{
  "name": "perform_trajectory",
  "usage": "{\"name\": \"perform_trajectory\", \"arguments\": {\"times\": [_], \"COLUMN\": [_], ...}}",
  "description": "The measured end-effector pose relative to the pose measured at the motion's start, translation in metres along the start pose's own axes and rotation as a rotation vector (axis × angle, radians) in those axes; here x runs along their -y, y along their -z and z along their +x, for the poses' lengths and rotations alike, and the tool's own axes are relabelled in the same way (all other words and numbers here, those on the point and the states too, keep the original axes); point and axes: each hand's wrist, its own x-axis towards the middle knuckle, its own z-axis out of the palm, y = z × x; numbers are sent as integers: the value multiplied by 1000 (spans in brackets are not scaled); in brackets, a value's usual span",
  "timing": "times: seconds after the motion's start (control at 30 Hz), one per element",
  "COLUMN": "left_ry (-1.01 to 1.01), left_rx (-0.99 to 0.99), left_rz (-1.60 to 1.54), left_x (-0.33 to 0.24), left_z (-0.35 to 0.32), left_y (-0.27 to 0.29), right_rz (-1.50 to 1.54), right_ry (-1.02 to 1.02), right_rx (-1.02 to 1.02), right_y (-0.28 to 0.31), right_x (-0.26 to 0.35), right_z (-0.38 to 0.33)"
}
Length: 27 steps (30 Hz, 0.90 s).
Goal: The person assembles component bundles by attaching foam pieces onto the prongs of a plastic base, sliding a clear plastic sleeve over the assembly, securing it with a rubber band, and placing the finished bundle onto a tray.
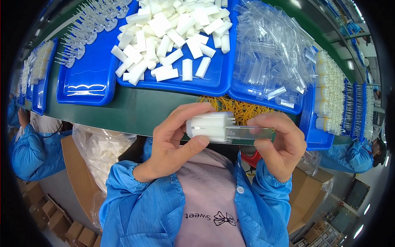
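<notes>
with left hand (170, 140) holding the bundle of white pieces (209, 123); with right hand (284, 142) pinching the clear sleeve (250, 133), placed at three o'clock from bundle, lying lengthwise nine-to-three, nearer to right hand.

A clear plastic bag (84, 133) is held in an open cardboard carton (77, 175) at the left. Brown boxes (60, 224) are stacked at the lower left. One blue-jacketed co-worker (33, 152) is seen at the far left, another co-worker (347, 155) at the far right.
</notes>
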Motion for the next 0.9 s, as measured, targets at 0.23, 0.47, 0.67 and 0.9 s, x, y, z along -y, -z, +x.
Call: {"name": "perform_trajectory", "arguments": {"times": [0.23,0.47,0.67,0.9], "left_ry": [-232,-220,-201,156], "left_rx": [9,7,47,183], "left_rz": [328,222,214,-201], "left_x": [0,-1,-3,-6], "left_z": [-2,-3,-3,-1], "left_y": [4,2,1,7], "right_rz": [230,436,321,-189], "right_ry": [-64,-40,-37,325], "right_rx": [-53,-63,-47,-14], "right_y": [-2,-6,-8,-4], "right_x": [-7,-8,-3,6], "right_z": [-7,-9,-8,-8]}}
